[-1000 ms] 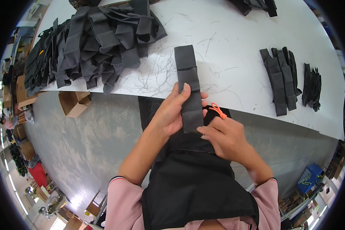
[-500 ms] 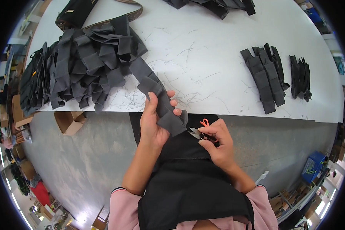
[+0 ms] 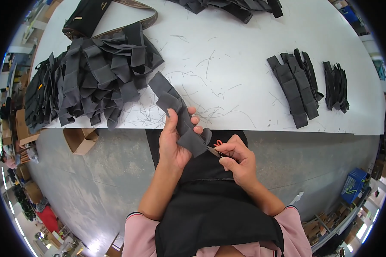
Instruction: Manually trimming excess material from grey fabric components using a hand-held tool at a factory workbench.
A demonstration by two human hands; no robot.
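R hand [image 3: 239, 162] w/ snips [image 3: 214, 151] @ strip [image 3: 185, 124] in L hand [image 3: 174, 147]

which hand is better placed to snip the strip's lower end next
Probably the right hand: it holds small snips, blades by the lower end of the dark strip, which the left hand is holding.

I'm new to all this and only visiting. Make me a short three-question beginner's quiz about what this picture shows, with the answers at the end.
1. Multiple choice: where are the small snips?
A) in the left hand
B) in the right hand
C) in neither hand

2. True or false: the black bag lies on the white table.

3. Fill in: the left hand holds a dark grey ____.

Key:
1. B, in the right hand.
2. True.
3. Fabric strip.
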